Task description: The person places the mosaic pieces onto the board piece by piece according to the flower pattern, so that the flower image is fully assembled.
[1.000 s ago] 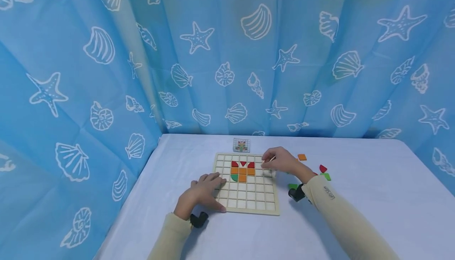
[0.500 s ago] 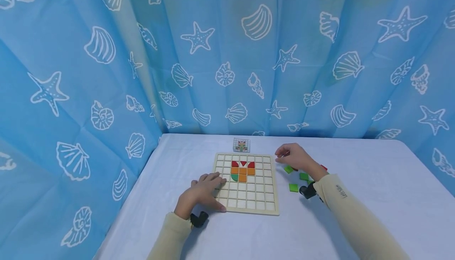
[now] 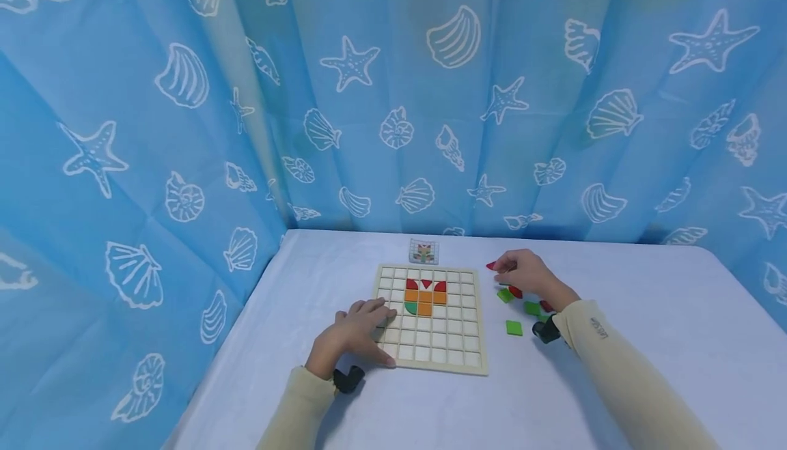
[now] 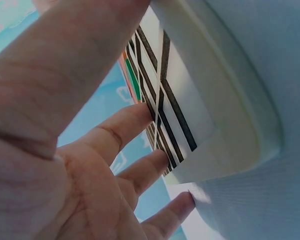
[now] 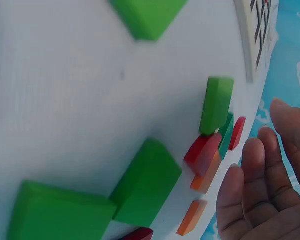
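The grid board is lying on the white surface before me, and my left hand is resting along its left side, fingers spread wide, touching it without gripping. Right of the board, my right hand is hovering just beside a red piece, fingers loosely bent, thumb apart, holding nothing, while green tiles are lying nearby.

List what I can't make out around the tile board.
Head view: picture card, fine detail too small.
Head view: tile board, left edge partly covered by left hand.
Head view: loose orange tiles seen from the right wrist, hidden by right hand.
Right wrist view: dark red piece, cut off by bottom edge.
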`<move>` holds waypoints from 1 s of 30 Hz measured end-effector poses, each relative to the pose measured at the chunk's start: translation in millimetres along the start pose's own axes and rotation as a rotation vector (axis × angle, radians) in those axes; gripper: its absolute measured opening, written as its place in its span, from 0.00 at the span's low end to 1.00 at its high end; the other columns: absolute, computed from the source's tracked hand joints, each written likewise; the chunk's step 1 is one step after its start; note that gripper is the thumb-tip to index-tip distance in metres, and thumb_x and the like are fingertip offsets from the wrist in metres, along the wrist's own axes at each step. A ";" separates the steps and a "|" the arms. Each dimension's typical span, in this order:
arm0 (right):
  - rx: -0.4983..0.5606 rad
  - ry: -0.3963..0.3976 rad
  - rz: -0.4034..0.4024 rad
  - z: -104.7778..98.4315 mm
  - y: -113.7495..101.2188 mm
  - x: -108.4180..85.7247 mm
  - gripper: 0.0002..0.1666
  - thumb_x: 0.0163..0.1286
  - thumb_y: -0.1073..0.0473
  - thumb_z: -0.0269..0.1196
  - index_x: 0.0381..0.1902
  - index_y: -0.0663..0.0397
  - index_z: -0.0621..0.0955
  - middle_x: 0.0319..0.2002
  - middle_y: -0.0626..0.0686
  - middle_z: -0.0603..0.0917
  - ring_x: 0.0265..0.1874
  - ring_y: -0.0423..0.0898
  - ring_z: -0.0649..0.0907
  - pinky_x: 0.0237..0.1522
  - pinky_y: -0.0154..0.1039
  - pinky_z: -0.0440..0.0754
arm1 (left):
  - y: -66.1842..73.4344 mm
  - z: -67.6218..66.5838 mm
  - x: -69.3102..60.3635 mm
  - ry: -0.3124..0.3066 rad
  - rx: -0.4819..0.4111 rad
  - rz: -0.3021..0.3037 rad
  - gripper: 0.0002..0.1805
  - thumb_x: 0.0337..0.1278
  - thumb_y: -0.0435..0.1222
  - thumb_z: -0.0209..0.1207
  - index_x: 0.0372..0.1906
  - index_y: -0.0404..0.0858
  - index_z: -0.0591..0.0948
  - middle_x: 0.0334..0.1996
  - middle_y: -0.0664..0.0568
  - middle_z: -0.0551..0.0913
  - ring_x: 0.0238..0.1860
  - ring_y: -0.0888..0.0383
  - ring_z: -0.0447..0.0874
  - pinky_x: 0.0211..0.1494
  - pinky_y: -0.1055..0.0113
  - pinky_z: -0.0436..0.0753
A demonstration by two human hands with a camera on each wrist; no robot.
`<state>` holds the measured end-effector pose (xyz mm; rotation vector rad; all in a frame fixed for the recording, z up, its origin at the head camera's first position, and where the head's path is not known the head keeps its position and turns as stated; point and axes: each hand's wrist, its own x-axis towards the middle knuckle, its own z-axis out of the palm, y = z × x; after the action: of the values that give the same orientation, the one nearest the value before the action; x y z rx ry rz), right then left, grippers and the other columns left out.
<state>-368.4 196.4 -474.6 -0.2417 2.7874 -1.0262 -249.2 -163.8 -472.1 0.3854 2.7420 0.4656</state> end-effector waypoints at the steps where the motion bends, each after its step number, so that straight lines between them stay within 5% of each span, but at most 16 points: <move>1: -0.001 -0.001 0.013 -0.2 2.2 -0.2 0.14 0.67 0.58 0.69 0.47 0.58 0.84 0.46 0.58 0.84 0.45 0.54 0.79 0.52 0.50 0.81 | 0.6 0.7 0.1 -0.001 0.003 0.002 0.51 0.38 0.55 0.79 0.72 0.50 0.71 0.77 0.49 0.61 0.77 0.41 0.53 0.71 0.34 0.58; 15: -0.010 -0.029 0.095 -2.5 11.7 3.4 0.20 0.64 0.59 0.70 0.54 0.58 0.82 0.55 0.63 0.80 0.54 0.61 0.74 0.59 0.58 0.76 | 2.7 -1.8 -2.8 -0.004 0.023 0.001 0.52 0.38 0.56 0.78 0.73 0.50 0.70 0.77 0.49 0.60 0.76 0.41 0.54 0.70 0.34 0.59; 30: -0.097 -0.060 0.118 1.9 11.7 7.2 0.19 0.65 0.62 0.69 0.53 0.63 0.83 0.51 0.63 0.82 0.47 0.58 0.78 0.53 0.52 0.81 | 1.3 -2.0 -3.1 -0.004 0.008 0.003 0.51 0.39 0.55 0.78 0.73 0.50 0.70 0.77 0.49 0.60 0.76 0.41 0.53 0.70 0.33 0.59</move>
<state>-376.2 202.5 -484.4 -0.1160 2.7638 -0.8441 -246.9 -164.1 -469.0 0.3924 2.7401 0.4549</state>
